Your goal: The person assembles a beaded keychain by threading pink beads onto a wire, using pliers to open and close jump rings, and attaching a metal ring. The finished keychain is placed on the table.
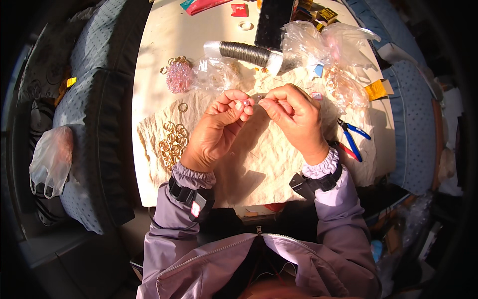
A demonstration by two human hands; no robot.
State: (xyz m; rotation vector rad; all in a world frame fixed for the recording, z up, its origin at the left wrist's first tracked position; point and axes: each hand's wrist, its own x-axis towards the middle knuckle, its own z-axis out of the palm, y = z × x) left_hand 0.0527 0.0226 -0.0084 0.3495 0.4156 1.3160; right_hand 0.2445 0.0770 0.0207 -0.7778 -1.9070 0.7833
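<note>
Over the cream cloth (251,184), my left hand (214,129) pinches a small shiny purplish bead (246,102) between thumb and fingertips. Close to its right, my right hand (296,114) has thumb and forefinger pressed together; whatever sits between them is too fine to make out. The two sets of fingertips are a small gap apart. Left of my left hand lies a pile of gold-coloured rings (173,142), with a single ring (182,107) just above it. A cluster of pink beads (179,78) lies farther back on the left.
Behind my hands lies a spool of dark wire (244,53) beside a clear plastic bag (216,74). Pliers with blue handles (353,139) rest at the right. More plastic bags (343,45), a black phone-like slab (274,22) and a roll of white tape (245,25) occupy the far side.
</note>
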